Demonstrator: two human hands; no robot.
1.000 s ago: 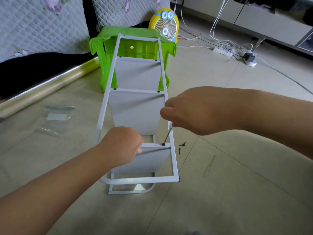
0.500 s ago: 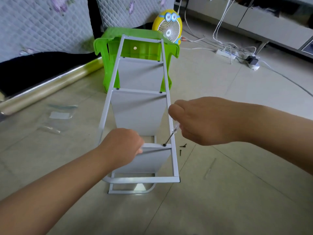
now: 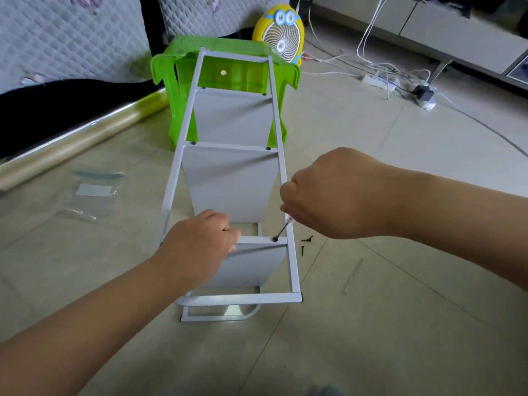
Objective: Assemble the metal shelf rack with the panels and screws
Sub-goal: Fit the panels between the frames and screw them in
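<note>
on the tiled floor (image 3: 371,310) the shelf rack (image 3: 177,167) lies on its side. left hand (image 3: 200,247) grips the lowest panel (image 3: 257,264) at its edge; right hand (image 3: 337,195) clenches a screwdriver (image 3: 281,231), tip in the corner screw (image 3: 275,239). next, i judge: turn it snug, then fetch a loose screw (image 3: 307,239).

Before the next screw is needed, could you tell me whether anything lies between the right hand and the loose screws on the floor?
Nothing visible does. The loose screws lie on the floor just right of the rack, close under the right hand, which holds the screwdriver.
</note>
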